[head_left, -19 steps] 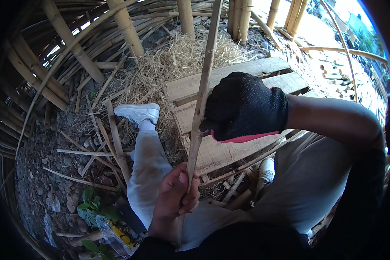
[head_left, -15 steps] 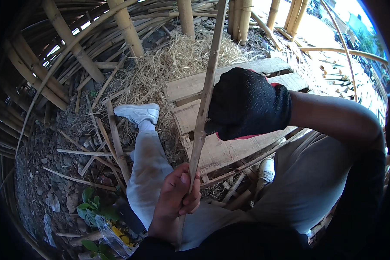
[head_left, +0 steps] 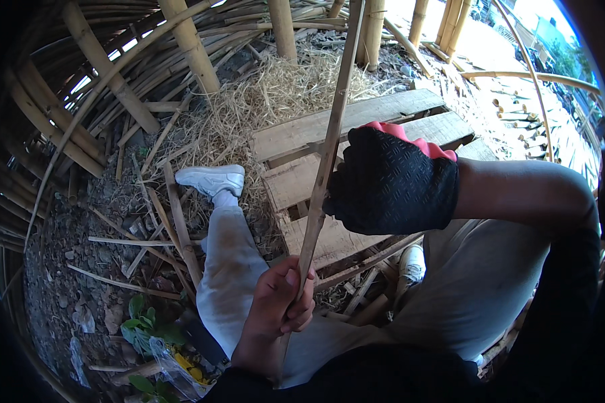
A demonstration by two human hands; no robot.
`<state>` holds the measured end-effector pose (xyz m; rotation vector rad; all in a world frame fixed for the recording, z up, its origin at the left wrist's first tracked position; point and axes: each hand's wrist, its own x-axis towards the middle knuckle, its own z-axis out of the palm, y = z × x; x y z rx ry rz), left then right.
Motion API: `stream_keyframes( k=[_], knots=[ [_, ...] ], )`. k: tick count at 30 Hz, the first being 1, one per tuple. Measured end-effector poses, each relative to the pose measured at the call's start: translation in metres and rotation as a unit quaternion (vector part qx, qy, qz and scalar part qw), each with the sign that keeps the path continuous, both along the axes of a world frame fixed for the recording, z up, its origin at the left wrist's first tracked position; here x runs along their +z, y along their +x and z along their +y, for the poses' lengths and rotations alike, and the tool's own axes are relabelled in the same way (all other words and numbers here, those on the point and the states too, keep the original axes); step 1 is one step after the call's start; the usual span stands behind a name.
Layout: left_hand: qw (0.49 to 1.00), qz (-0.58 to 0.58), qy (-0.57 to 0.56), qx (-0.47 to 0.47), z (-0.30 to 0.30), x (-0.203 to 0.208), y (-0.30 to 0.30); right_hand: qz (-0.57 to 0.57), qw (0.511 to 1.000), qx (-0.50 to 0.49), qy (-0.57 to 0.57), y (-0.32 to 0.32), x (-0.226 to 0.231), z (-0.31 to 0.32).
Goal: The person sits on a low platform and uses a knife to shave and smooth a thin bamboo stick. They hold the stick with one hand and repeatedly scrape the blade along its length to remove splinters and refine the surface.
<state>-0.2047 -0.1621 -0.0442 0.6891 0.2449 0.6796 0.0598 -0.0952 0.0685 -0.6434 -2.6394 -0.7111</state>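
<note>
A long split bamboo strip (head_left: 329,144) runs steeply from my lap up past the top of the view, leaning a little to the right. My left hand (head_left: 284,299), bare, is wrapped around its lower part with the thumb lying along it. My right hand (head_left: 393,181) wears a black textured glove with red at the wrist and back. It is closed in a fist beside the strip's right side, above the left hand. Its fingertips are turned away, so whatever it grips is hidden.
A slatted wooden pallet (head_left: 356,127) lies under the right hand, with pale shavings (head_left: 269,101) behind it. Bamboo posts (head_left: 191,50) stand at the back. Loose bamboo pieces (head_left: 181,221) lie left, and a clear plastic bag (head_left: 175,366) near leafy plants lies lower left.
My right fist has moved down and slightly right along the strip and has turned, showing more red. The strip's upper end leans further right. My left hand keeps its grip.
</note>
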Motion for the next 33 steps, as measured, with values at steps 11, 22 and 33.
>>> stream_keyframes(
  k=[11, 22, 33],
  knots=[
    [0.999, 0.046, 0.009, 0.011, -0.001, -0.001, 0.008, -0.07, 0.997, -0.014, 0.0, 0.01, -0.002, -0.009],
    [0.997, 0.003, 0.035, 0.073, 0.008, -0.006, -0.016, -0.135, 0.799, -0.349, -0.471, 0.002, 0.068, 0.02],
    [0.998, -0.042, 0.024, 0.048, 0.014, -0.01, -0.012, 0.023, 0.802, -0.46, -0.381, 0.027, -0.036, 0.047]
  ],
)
